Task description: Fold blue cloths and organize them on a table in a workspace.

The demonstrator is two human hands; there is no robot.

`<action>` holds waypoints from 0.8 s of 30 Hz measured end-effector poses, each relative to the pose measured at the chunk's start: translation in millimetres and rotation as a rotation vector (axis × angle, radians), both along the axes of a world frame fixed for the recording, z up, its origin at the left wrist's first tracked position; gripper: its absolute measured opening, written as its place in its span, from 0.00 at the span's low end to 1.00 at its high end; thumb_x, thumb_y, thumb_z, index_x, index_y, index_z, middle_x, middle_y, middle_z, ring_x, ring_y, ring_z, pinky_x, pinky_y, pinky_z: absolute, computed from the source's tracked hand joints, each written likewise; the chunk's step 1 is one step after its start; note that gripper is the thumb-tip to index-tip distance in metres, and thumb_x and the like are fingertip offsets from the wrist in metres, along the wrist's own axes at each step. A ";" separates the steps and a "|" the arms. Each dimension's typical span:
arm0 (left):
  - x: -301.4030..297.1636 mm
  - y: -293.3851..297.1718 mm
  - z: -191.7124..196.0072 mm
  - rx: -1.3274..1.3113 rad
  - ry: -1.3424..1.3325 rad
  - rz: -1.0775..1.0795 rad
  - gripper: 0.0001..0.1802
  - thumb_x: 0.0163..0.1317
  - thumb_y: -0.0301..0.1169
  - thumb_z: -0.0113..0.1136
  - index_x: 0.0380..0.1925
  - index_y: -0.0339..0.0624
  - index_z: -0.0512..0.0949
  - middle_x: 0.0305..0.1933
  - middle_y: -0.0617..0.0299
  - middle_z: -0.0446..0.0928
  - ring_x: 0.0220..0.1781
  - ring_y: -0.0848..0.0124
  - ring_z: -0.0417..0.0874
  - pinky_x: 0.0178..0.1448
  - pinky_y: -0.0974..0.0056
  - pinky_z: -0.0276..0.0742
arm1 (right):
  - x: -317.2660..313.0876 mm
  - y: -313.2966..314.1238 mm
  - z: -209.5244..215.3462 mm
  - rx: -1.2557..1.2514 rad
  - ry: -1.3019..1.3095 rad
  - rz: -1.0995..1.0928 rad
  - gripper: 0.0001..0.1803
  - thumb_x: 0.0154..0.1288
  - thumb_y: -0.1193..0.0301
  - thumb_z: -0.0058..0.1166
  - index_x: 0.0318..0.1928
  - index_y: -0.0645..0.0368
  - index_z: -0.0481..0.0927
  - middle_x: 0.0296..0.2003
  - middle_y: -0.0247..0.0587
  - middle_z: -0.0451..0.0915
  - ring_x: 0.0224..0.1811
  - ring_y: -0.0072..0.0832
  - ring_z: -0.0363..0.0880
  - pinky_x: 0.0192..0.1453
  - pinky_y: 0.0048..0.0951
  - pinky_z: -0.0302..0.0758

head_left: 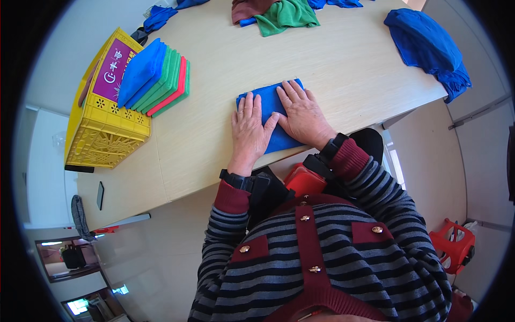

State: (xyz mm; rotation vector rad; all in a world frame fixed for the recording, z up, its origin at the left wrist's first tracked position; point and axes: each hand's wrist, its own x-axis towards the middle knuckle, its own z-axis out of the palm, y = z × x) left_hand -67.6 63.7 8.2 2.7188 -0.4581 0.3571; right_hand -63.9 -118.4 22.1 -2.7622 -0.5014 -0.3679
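Observation:
A folded blue cloth (278, 140) lies flat on the table near its front edge. My left hand (250, 129) rests palm down on its left side, fingers stretched out. On the right side of the cloth my right hand (304, 115) also lies flat, fingers extended and thumb near the left one's thumb. Both hands press on the cloth without gripping it. Off to the left stands a stack of folded cloths (155, 80) in blue, green and red, leaning beside the crate.
A yellow plastic crate (112, 129) with a purple label stands at the table's left. Loose green cloth (287, 17) and brown cloth (248, 9) lie at the far side. A blue cloth heap (426, 45) hangs over the right edge. A dark phone-like slab (100, 195) lies at the left corner.

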 end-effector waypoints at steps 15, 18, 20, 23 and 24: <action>-11.3 5.4 0.3 0.024 0.036 0.064 0.42 0.75 0.58 0.44 0.76 0.37 0.58 0.81 0.47 0.57 0.83 0.50 0.54 0.82 0.39 0.47 | -13.5 -18.5 1.6 -0.036 0.000 -0.040 0.39 0.75 0.48 0.46 0.74 0.64 0.63 0.76 0.55 0.60 0.81 0.51 0.53 0.81 0.51 0.52; -13.5 14.8 1.1 -0.009 0.042 0.092 0.42 0.75 0.58 0.45 0.76 0.37 0.58 0.81 0.46 0.57 0.83 0.49 0.54 0.82 0.39 0.45 | -13.1 -12.1 1.8 -0.009 0.007 -0.021 0.39 0.75 0.49 0.48 0.74 0.63 0.63 0.76 0.56 0.60 0.81 0.51 0.53 0.81 0.51 0.52; -11.3 14.5 -1.1 -0.005 0.042 0.099 0.42 0.74 0.57 0.46 0.76 0.37 0.59 0.81 0.46 0.57 0.83 0.49 0.54 0.82 0.39 0.45 | -14.0 -13.1 4.4 0.001 0.002 -0.024 0.38 0.74 0.50 0.49 0.74 0.63 0.64 0.76 0.56 0.60 0.80 0.51 0.53 0.81 0.50 0.53; -14.0 20.8 -3.2 0.006 0.052 0.132 0.42 0.73 0.57 0.47 0.76 0.37 0.59 0.82 0.47 0.56 0.83 0.49 0.54 0.82 0.38 0.43 | -12.4 -6.2 2.6 0.040 0.006 -0.016 0.38 0.73 0.52 0.53 0.74 0.63 0.64 0.76 0.56 0.60 0.79 0.52 0.55 0.80 0.48 0.54; -14.1 19.4 -3.6 0.001 0.058 0.141 0.42 0.73 0.57 0.48 0.76 0.37 0.60 0.82 0.46 0.56 0.83 0.50 0.54 0.83 0.38 0.43 | -12.5 -7.2 2.0 0.050 0.015 -0.013 0.38 0.73 0.53 0.54 0.74 0.63 0.64 0.76 0.56 0.61 0.79 0.52 0.56 0.80 0.47 0.55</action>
